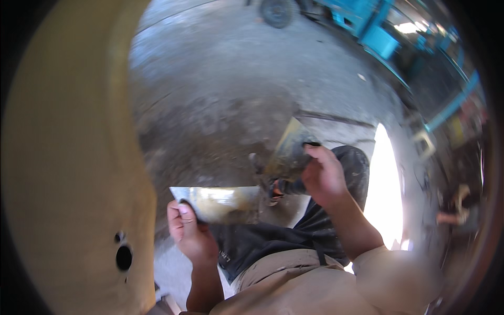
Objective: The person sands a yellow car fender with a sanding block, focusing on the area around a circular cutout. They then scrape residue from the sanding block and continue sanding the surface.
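My left hand (190,233) is closed on a thin metal putty spreader (228,202), its thumb pressing a dark patch at the near left corner. The blade lies nearly level and glints along its upper edge, with yellowish smears on its face. On the right, my right hand (325,173) grips another putty spreader (289,149) by a dark edge. This second blade is tilted, one corner pointing up, and looks dull and smeared. The two spreaders are apart, held above my lap. Several fingers are hidden behind the blades.
A tall beige panel (79,157) with dark round holes stands close on my left. Grey, stained concrete floor (220,58) lies ahead. Far off are a wheel (276,11) and a turquoise vehicle or machine (382,43). Dim clutter (457,215) lines the right side.
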Tool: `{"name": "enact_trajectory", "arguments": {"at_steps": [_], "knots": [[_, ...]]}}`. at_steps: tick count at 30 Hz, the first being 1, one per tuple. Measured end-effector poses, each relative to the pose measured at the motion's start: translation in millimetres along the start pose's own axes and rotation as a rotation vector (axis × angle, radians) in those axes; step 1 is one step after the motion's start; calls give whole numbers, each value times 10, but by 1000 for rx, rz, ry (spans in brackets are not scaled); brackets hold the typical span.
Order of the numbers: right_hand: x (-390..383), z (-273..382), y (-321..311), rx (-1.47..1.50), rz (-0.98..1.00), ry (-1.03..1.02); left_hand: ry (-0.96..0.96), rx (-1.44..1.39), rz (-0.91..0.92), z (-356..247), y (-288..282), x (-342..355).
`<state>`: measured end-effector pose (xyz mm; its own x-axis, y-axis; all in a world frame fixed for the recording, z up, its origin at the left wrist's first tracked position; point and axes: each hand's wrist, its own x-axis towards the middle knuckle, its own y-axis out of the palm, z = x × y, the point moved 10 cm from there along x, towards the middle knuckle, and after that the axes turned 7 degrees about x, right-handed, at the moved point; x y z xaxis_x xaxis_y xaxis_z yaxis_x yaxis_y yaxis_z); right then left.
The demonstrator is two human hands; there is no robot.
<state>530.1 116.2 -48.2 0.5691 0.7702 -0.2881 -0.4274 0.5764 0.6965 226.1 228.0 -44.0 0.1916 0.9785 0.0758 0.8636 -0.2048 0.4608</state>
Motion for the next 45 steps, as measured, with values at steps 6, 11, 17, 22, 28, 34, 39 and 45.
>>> {"name": "enact_trajectory", "arguments": {"at_steps": [6,11,17,22,28,34,39,45], "knots": [[-420,589,266,104,386,-199,-114,-1,242,468,1084,72],[-644,842,121,-542,513,-376,72,80,368,565,1874,69],[-301,1158,-934,-1248,603,-405,107,93,281,797,2457,44],[359,1517,-3071,-1384,47,-249,225,180,231,1318,2921,-70],[1282,1755,-4054,-894,41,-181,-4,240,87,1791,3371,-520],[1665,1696,-4240,-96,121,110,-51,372,105,1607,3987,-849],[1506,1990,-3891,275,256,415,-343,279,314,2127,4669,-1150],[1054,3046,-3211,743,671,184,-582,399,491,2724,5502,-1792]]}}
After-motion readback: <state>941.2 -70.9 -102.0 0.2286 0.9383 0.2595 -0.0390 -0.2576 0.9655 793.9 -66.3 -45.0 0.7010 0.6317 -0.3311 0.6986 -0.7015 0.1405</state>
